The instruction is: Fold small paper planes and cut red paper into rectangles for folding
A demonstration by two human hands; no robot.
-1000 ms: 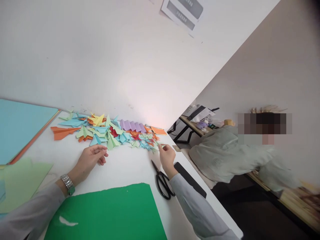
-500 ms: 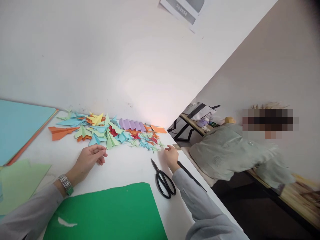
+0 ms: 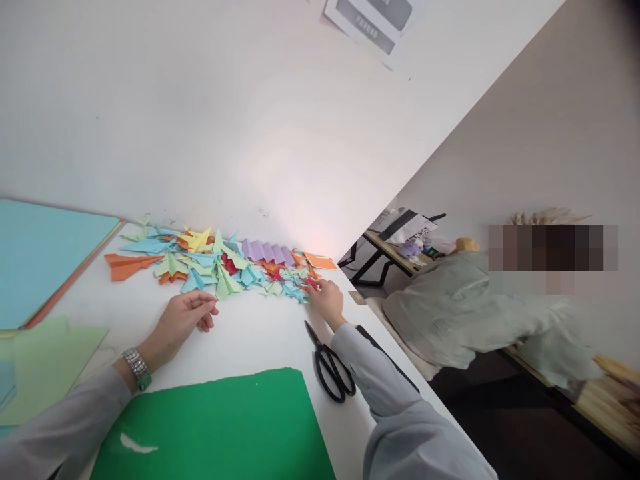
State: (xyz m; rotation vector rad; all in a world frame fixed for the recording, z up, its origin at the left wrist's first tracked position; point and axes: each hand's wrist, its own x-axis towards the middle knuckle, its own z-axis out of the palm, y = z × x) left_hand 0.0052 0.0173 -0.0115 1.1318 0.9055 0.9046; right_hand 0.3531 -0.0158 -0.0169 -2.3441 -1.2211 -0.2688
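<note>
My left hand (image 3: 187,317) hovers low over the white table, just in front of a pile of folded coloured paper (image 3: 227,267). Its fingers are loosely curled and a little apart, with nothing seen in them. At the right end of the pile, my right hand (image 3: 327,301) has its fingers bent together among small folded papers. A red folded paper (image 3: 310,283) shows at its fingertips; whether they grip it is hidden. Black-handled scissors (image 3: 330,367) lie below my right hand. In the pile are an orange paper plane (image 3: 131,266) and purple pleated paper (image 3: 269,253).
A green sheet (image 3: 215,427) lies nearest me. Large blue sheets (image 3: 45,260) and light green paper (image 3: 55,367) are at the left. The wall (image 3: 200,120) rises behind the pile. Beyond the table's right edge, a person in a grey-green top (image 3: 445,307) leans over another table.
My right hand has moved left and slightly up, onto the small papers at the pile's right end. My left hand keeps its pose. The view has shifted slightly.
</note>
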